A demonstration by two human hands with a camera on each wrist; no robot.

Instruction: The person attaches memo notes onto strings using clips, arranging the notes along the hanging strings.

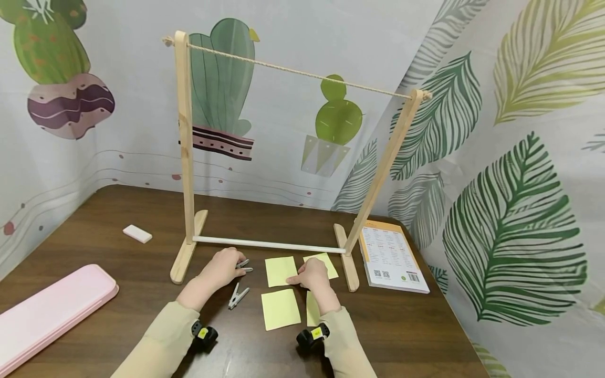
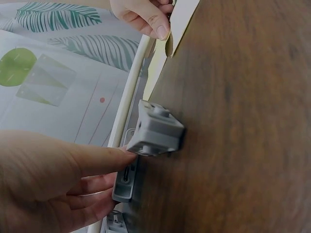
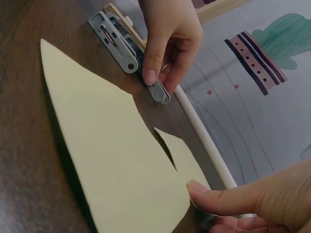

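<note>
My left hand (image 1: 223, 266) pinches a grey clothespin (image 1: 244, 269) between thumb and fingers, low over the table. A second grey clothespin (image 1: 238, 297) lies nearer me; in the left wrist view this clothespin (image 2: 158, 128) is close to the camera. With thumb and curled fingers, my right hand (image 1: 313, 275) pinches the edge of a yellow sticky note (image 1: 280, 269). Around it lie another sticky note (image 1: 281, 310), one partly under my right wrist (image 1: 312, 308), and one behind the hand (image 1: 327, 261). In the right wrist view my right thumb (image 3: 209, 196) touches the paper's edge.
A wooden stand (image 1: 186, 142) with a rope (image 1: 298, 71) strung across its top and a white bar (image 1: 269, 244) below stands behind my hands. A pink case (image 1: 56, 315) and white eraser (image 1: 137, 233) lie left. A book (image 1: 394, 257) lies right.
</note>
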